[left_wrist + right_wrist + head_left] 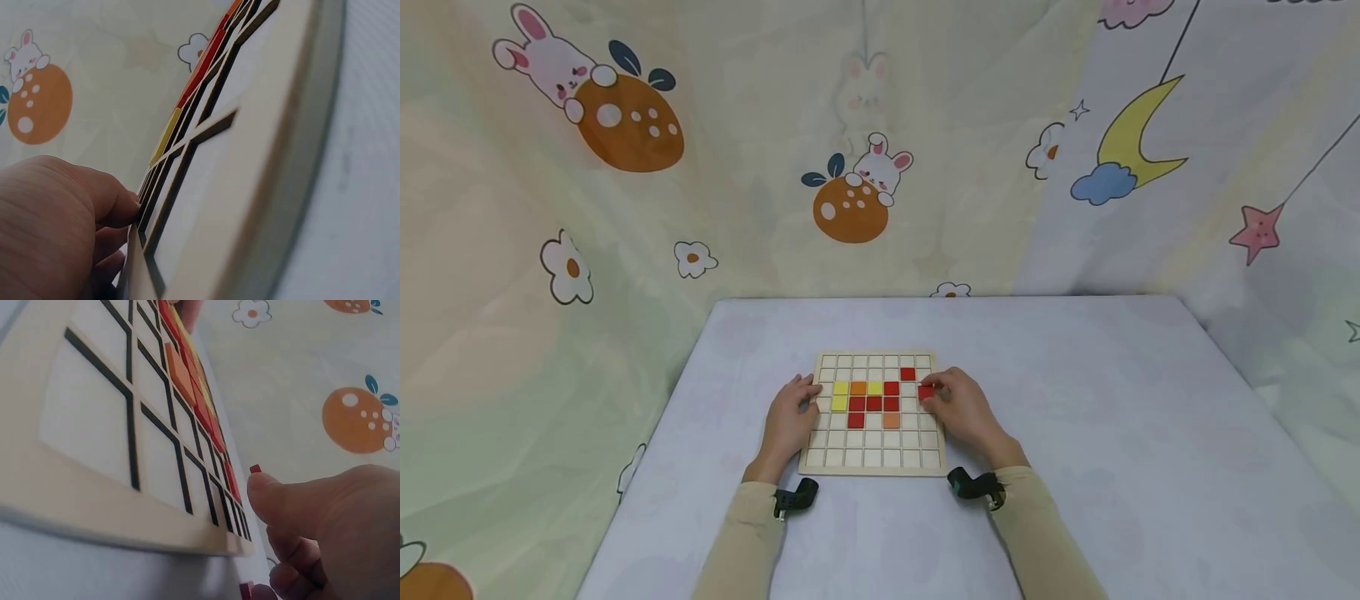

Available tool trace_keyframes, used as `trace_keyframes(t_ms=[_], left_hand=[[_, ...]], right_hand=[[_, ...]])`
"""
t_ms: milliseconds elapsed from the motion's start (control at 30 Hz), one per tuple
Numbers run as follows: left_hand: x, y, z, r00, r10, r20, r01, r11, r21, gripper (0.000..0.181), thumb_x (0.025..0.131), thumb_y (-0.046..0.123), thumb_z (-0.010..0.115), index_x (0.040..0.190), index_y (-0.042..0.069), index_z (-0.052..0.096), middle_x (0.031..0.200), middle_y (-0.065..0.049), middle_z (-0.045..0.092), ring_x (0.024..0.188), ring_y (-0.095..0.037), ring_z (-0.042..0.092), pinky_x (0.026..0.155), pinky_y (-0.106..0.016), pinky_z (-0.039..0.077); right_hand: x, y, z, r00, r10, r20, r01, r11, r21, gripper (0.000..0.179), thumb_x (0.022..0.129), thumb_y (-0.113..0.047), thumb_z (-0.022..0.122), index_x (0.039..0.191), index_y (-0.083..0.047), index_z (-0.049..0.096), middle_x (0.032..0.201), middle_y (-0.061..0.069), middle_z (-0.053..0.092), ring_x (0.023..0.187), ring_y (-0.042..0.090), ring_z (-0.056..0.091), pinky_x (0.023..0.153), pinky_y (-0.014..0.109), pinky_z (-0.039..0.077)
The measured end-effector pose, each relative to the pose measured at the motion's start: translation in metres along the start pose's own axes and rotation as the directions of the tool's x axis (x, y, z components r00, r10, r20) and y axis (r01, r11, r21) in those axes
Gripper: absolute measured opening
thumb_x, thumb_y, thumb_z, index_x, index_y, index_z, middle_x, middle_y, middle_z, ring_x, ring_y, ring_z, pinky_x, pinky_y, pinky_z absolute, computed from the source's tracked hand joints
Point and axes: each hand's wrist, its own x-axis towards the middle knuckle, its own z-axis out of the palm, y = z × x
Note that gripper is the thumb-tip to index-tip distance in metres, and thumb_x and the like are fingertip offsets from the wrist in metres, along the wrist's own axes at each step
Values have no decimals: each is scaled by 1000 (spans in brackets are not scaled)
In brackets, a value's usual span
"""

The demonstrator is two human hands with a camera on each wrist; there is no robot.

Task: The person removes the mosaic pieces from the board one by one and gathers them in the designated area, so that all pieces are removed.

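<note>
A wooden grid board (872,471) lies flat on the table, with several red, yellow and orange square tiles in its cells. My left hand (790,421) grips the board's left edge; the left wrist view shows the thumb (119,200) at the rim and the other fingers lower at the side. Above the board's right edge, my right hand (962,408) pinches a red tile (927,392). In the right wrist view a bit of red tile (255,469) shows at the thumb tip. Another red piece (247,590) shows by the lower fingers; its contact is unclear.
The board stands on a table (1112,433) with a pale cloth. A patterned curtain (737,167) hangs behind and beside it. Each wrist wears a black camera, one on the left (797,497) and one on the right (973,485), near the board's front corners.
</note>
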Motion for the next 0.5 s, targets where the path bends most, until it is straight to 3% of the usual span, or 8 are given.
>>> trace_keyframes(t_ms=[233,500], left_hand=[[-2,1,-1,1000,4,-2,-4,1000,-17,31,92,6,57,121,3,68,145,-10,51,143,-27,32,117,-50,24],[-2,1,-1,1000,8,-2,-8,1000,-11,31,92,6,57,121,2,68,145,-11,51,143,-29,33,117,-51,25]], right_hand=[[1,10,-12,997,71,-13,-71,997,23,31,88,-16,71,119,-14,66,110,4,58,102,22,55,91,40,51],[3,27,-27,996,58,-63,-56,998,24,28,87,-13,71,115,-11,69,100,6,59,93,24,52,77,35,45]])
